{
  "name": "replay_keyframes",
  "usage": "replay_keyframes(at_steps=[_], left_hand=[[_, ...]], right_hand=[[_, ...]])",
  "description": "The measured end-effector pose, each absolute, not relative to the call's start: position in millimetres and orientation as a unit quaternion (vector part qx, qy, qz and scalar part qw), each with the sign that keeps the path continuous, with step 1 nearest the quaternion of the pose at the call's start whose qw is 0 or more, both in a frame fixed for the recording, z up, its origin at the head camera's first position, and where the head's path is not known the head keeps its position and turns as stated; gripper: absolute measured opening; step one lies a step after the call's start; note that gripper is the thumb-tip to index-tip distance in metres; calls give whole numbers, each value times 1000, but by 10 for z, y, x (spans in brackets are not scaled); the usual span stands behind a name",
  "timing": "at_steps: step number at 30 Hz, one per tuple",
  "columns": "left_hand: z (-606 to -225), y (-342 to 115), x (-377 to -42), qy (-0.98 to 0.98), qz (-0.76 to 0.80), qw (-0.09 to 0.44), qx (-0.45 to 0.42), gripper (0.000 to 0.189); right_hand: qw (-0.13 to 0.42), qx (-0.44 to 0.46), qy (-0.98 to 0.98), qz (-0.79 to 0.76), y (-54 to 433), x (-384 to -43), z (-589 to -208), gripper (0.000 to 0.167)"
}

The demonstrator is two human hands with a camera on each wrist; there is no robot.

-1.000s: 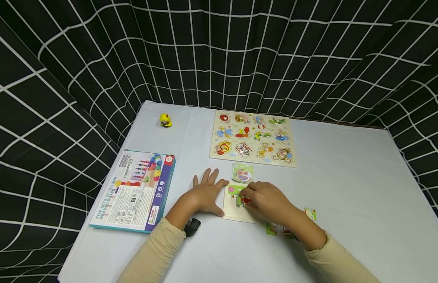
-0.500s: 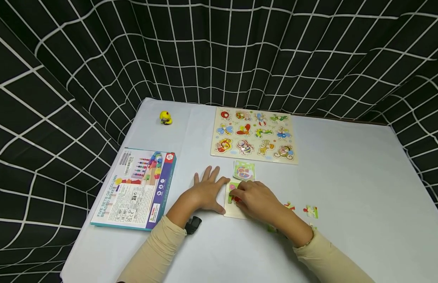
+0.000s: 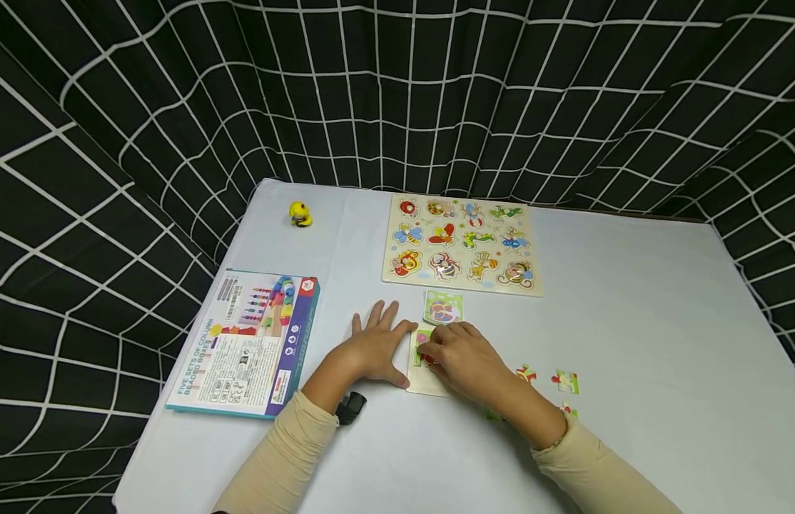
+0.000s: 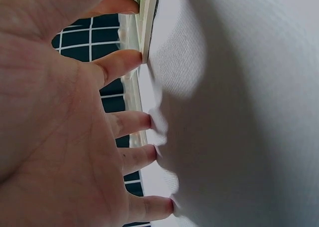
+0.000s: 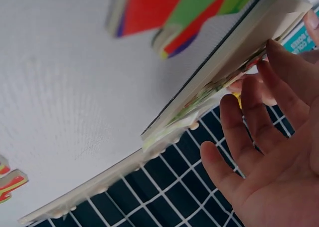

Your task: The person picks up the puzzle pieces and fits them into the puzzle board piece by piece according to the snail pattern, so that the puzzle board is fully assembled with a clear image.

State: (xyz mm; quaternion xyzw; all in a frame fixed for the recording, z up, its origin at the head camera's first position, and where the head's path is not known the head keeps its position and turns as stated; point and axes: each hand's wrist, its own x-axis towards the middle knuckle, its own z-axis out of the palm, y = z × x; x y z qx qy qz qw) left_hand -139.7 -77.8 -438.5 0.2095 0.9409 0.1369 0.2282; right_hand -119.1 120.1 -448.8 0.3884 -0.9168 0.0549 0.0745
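My left hand (image 3: 372, 351) rests beside a small pale wooden puzzle tray (image 3: 426, 385), fingers spread. Its forefinger and thumb touch the tray's left corners; the left wrist view shows the other fingertips (image 4: 149, 152) on the cloth. Over the tray, my right hand (image 3: 471, 360) pinches a small red and green jigsaw piece (image 3: 428, 361) between thumb and forefinger, low against the tray. Most of that piece is hidden by the fingers. A green piece with a pink flower (image 3: 423, 337) lies in the tray's upper left. In the right wrist view the tray (image 5: 279, 12) appears edge-on.
Loose jigsaw pieces (image 3: 567, 381) lie to the right, some partly under the right forearm. Behind the tray sits another small picture puzzle (image 3: 444, 307), then a large insect peg board (image 3: 462, 244). A bead-set box (image 3: 243, 343) and a yellow toy (image 3: 300, 213) are at left.
My right hand has moved slightly left with the jigsaw piece and lowered it into the tray's left part. Over the last half second it is nearly still. My left hand keeps its place.
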Motion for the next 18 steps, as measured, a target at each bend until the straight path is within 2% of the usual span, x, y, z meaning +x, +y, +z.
replay_keyframes(at_steps=[18], left_hand=[[-4392,-783,-1401,941,139,228,209,93]], right_hand=[[80,382,-920,43,1198,-1142,-4470,13]])
